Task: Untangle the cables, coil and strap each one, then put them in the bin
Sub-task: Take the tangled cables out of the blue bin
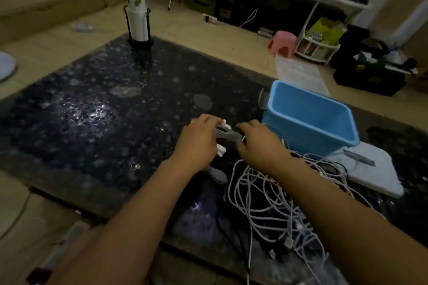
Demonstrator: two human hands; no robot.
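Center frame: L hand (199, 141) & R hand (259, 143) are both curling fingers round 1 white coiled cable (221, 149), a grey strap (228, 134) crossing it. Tangled cables (273, 201) are lying lower right; blue bin (310, 118) is sitting right, just beside R hand.

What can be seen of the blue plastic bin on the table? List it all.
The light blue rectangular plastic bin stands upright on the dark speckled stone tabletop, to the right of both hands. It is open-topped with a thick rolled rim and smooth walls, and looks empty. Loose white cables lie tangled against its near side. A white flat board lies beside its right corner.
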